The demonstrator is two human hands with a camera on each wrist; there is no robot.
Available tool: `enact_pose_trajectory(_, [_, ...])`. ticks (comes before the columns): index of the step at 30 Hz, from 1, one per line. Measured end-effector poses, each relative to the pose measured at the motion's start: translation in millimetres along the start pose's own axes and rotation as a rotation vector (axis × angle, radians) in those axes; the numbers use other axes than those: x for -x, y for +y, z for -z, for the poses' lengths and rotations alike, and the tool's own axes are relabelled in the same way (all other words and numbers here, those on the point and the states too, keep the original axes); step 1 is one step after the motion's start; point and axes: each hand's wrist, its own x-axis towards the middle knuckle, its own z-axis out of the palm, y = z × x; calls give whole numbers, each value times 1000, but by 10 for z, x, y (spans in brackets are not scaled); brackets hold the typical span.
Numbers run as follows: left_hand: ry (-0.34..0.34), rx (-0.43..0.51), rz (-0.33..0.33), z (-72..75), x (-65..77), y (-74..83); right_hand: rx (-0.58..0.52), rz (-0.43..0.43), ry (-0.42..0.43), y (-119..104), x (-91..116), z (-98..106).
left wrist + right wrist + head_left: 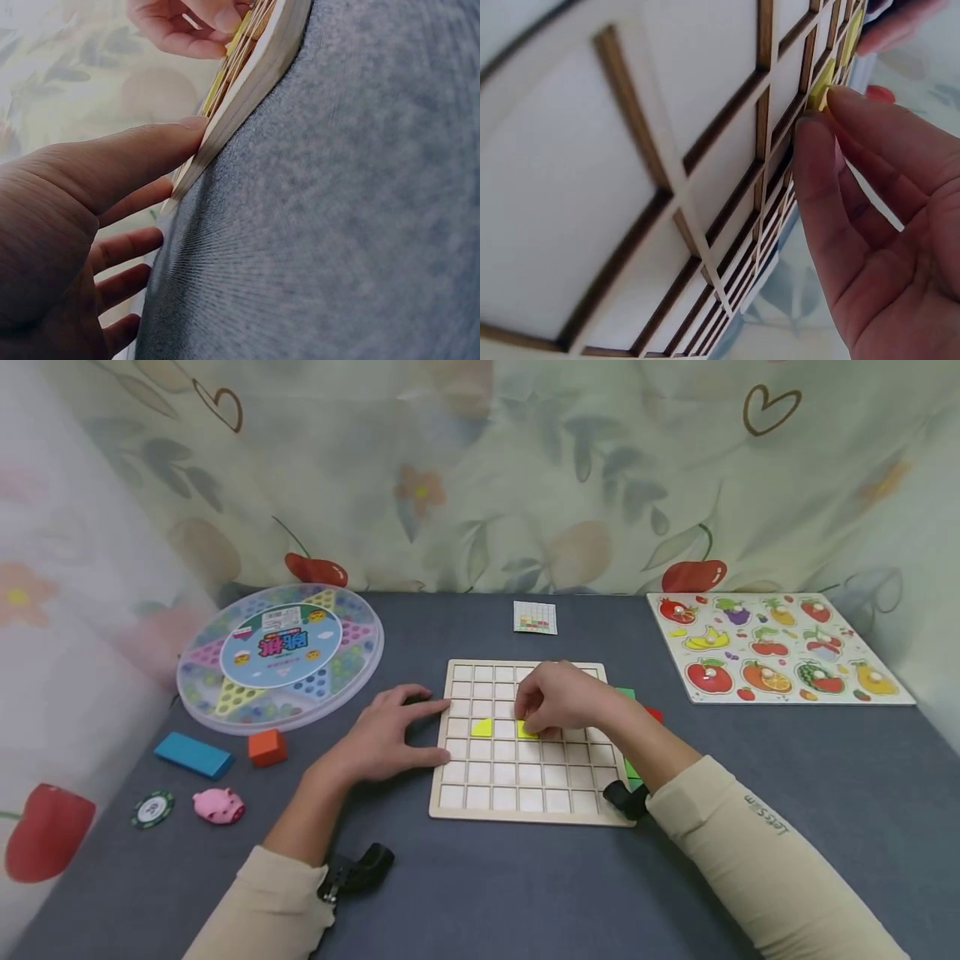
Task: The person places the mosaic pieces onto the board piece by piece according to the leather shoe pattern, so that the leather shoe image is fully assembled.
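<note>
A square wooden grid board (480, 774) with white cells lies flat on the table. My left hand (386, 732) rests at its left edge, thumb and index fingertip touching the rim with the fingers stretched out. Over the middle of the grid, my right hand (564, 697) pinches a yellow tile (527, 730) between thumb and index finger, at a cell. The fingers partly cover that tile. Another yellow tile (482, 727) with a rounded corner sits in a cell to the left. Green pieces (633, 772) and a red piece (655, 713) lie right of the board, partly hidden by my right arm.
A small patterned card (536, 617) lies behind the board. At back left is a round checkers-style game box (360, 672); a fruit picture board (780, 649) is at back right. A blue block (193, 754), orange block (267, 747), pink pig (218, 806) and chip (153, 809) stand left.
</note>
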Motion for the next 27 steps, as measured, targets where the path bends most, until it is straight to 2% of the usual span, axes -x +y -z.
enact_pose_trajectory(10, [3, -9, 5, -2, -8, -32, 101, 57, 48, -7, 59, 23])
enact_pose_trajectory(14, [2, -9, 11, -3, 8, -28, 70, 84, 18, 15, 149, 65])
enact_pose_trajectory(19, [8, -7, 4, -11, 5, -11, -23, 104, 4, 151, 275, 149])
enact_pose_trajectory(22, [11, -6, -5, -19, -7, -2, -64, 83, 22, 260, 369, 221])
enact_pose_trajectory(27, [6, -6, 1, -18, -14, 23, -61, 36, 52, 428, 567, 352])
